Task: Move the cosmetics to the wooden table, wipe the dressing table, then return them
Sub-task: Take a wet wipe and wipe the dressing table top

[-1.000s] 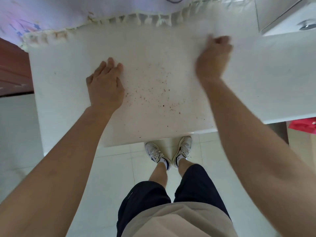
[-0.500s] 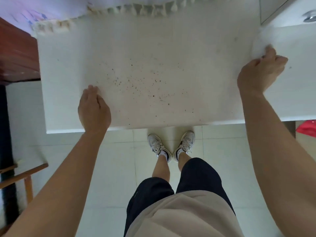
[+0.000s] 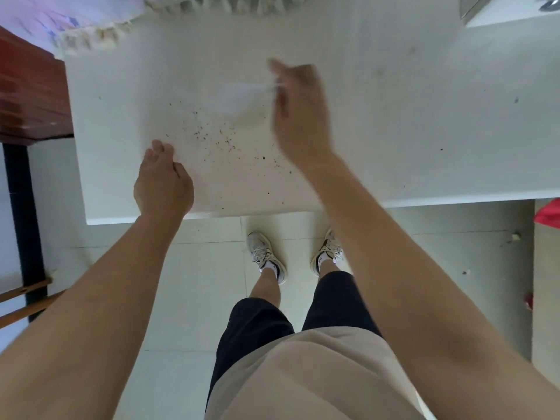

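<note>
The white dressing table (image 3: 409, 116) fills the upper half of the head view, with dark specks scattered near its middle. My right hand (image 3: 298, 113) is blurred over the table centre and grips a white tissue or cloth (image 3: 236, 97) that trails to its left on the surface. My left hand (image 3: 162, 180) rests on the table near the front edge, fingers loosely bent, holding nothing. No cosmetics are in view.
A dark red wooden piece of furniture (image 3: 27, 95) stands at the left beside the table. A frilled cloth (image 3: 100, 34) hangs at the back left. A white drawer unit (image 3: 509, 10) sits at the back right. A red object (image 3: 548, 215) lies low right. Pale tiled floor lies below.
My right hand has swept with the white cloth from the table's right side to its centre. My left hand stayed by the front edge; the view shifted slightly.
</note>
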`<state>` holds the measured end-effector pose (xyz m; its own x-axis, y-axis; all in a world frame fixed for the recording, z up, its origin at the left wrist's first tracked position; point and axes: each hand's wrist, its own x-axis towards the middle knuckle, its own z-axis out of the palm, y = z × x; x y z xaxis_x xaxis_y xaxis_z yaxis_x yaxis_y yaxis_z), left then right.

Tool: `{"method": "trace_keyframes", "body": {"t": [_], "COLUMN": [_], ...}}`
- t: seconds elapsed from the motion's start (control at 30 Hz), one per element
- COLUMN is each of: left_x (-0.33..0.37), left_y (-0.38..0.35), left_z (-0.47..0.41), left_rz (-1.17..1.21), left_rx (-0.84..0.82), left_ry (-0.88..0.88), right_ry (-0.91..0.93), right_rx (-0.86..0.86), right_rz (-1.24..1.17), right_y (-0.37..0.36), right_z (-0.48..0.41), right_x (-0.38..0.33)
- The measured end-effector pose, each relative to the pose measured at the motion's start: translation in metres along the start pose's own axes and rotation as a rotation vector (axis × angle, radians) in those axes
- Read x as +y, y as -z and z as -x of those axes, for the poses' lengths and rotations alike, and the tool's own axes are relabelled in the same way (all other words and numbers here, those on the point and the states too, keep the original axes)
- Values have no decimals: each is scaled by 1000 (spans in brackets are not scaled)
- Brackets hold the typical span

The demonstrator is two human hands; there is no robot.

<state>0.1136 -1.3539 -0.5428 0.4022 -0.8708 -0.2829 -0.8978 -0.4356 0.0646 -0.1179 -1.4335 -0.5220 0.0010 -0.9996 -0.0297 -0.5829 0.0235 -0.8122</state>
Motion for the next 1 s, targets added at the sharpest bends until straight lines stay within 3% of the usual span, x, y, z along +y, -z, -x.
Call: {"method": "trace_keyframes", "body": {"t": [0.13, 0.2, 0.3, 0.4, 0.5, 0.57, 0.63, 0.7, 0.8, 0.87, 0.93, 1.0], "left_x": [0, -6, -17, -26, -35, -41, -47, -53, -62, -67, -73, -83], "left_y": [-5, -7, -7, -9, -9, -7, -4, -2, 1, 3, 4, 6], "left_z": [5, 6, 7, 6, 2, -3, -9, -13, -15, -15, -19, -23], "left_rz": [-33, -52, -89, -101, -92, -77, -66, -68, -59, -33, 42, 166], "left_rx": [10, 11, 16, 5, -2, 4, 5, 6, -4, 4, 19, 38], "left_ry": [-5, -55, -165, -242, -289, -331, -379, -440, -490, -515, -546, -576], "right_ry": [-311, -468, -616, -548, -310, -183, -104, -102, -286, -561, -809, -813], "right_rx": [416, 457, 377, 288, 78, 0, 101, 322, 591, 647, 519, 392], "right_rz": [180, 358, 606, 572, 523, 356, 168, 143, 278, 370, 519, 666], "right_y": [83, 102, 82, 18, -55, -80, -72, -45, 3, 27, 26, -2], "right_z": [25, 49, 85, 99, 96, 90, 86, 88, 97, 109, 120, 124], "right_x": [81, 105, 101, 56, -1, -30, -38, -29, 10, 38, 53, 44]}}
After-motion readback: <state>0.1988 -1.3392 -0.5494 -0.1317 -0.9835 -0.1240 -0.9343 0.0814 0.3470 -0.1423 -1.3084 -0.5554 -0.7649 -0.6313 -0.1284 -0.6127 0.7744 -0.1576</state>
